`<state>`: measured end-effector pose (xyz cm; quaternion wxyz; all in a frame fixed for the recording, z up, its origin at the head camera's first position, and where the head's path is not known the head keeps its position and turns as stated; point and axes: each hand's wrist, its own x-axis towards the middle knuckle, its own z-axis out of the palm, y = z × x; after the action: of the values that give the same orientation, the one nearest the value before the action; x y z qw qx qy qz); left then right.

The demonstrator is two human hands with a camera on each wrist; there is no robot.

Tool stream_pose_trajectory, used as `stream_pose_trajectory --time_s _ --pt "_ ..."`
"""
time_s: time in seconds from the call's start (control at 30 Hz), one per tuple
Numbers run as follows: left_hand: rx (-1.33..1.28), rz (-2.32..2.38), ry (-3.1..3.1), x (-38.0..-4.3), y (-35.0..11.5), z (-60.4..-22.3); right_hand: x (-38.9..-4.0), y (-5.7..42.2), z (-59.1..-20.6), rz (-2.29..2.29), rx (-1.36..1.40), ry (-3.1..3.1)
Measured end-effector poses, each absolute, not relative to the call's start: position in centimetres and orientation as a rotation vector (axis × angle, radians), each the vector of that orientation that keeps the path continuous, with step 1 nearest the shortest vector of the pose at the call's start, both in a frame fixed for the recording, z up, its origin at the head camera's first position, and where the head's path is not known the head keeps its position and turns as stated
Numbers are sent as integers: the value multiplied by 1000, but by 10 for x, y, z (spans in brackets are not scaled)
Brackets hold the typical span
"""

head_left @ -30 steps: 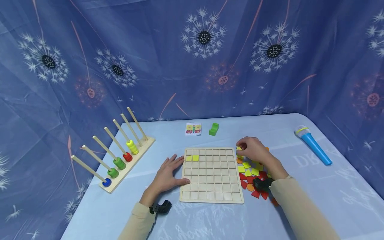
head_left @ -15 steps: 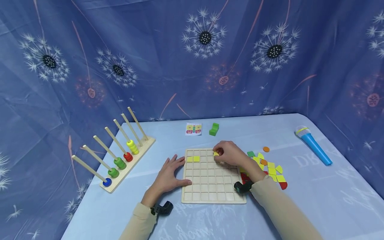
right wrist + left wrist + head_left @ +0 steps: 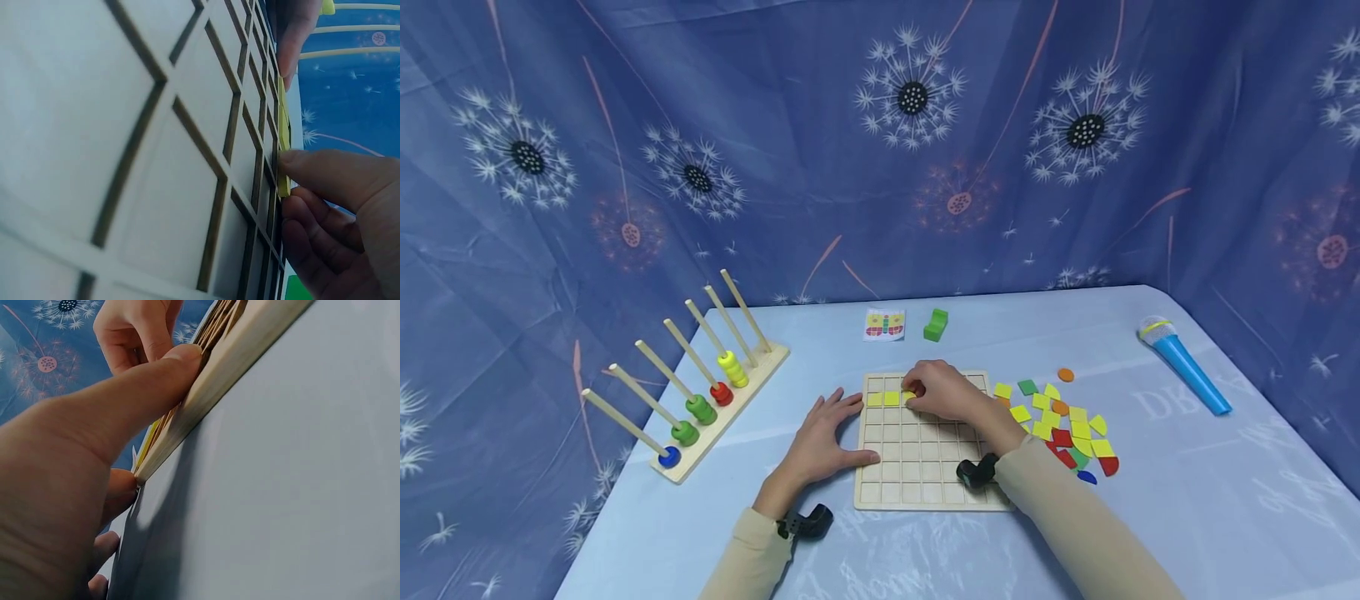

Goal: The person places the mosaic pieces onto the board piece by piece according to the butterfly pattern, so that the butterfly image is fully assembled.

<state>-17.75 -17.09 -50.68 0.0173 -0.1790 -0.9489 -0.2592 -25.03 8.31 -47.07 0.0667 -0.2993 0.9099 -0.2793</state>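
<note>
While the bead abacus (image 3: 730,408) slants along the tabletop (image 3: 820,333)'s left edge, beads on five of seven pegs, a strip of cloth separates it from the left hand (image 3: 822,437). Left hand: fingers spread, no loose piece held; thumb over the rim of the gridded wooden board (image 3: 929,471), forefinger touching its left edge. Butterfly pattern card (image 3: 884,324) lies past the board's far edge, a band of tabletop between. Two yellow square tiles (image 3: 892,398) sit side by side, second row from the far edge, leftmost cells. Right hand (image 3: 947,392) pinches another yellow tile (image 3: 284,182), thumb against fingertips, at the third cell; can't tell if fully seated. Its forearm crosses the board's right edge. Green curved block (image 3: 936,325) sits right of the card, well apart from the board. Loose heap of coloured tiles (image 3: 1051,419) just off the board's right edge, yellow mostly, some touching. Wide stretch of tabletop, then blue toy microphone (image 3: 1184,365), angled near the right table edge.
</note>
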Motion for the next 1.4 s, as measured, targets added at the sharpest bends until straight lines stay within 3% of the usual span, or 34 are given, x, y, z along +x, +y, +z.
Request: stream_pose_trajectory --time_s 0.7,1.07,1.4 --pt "-538 -791 -2954 -177 -171 -509 -251 100 -466 -1098 -877 2671" --pt "-566 -793 -2931 -178 -172 -509 -247 159 -460 -1198 -807 2677" --pt "-562 -791 -2930 -177 -172 -509 -243 221 -459 -1133 -570 2809"
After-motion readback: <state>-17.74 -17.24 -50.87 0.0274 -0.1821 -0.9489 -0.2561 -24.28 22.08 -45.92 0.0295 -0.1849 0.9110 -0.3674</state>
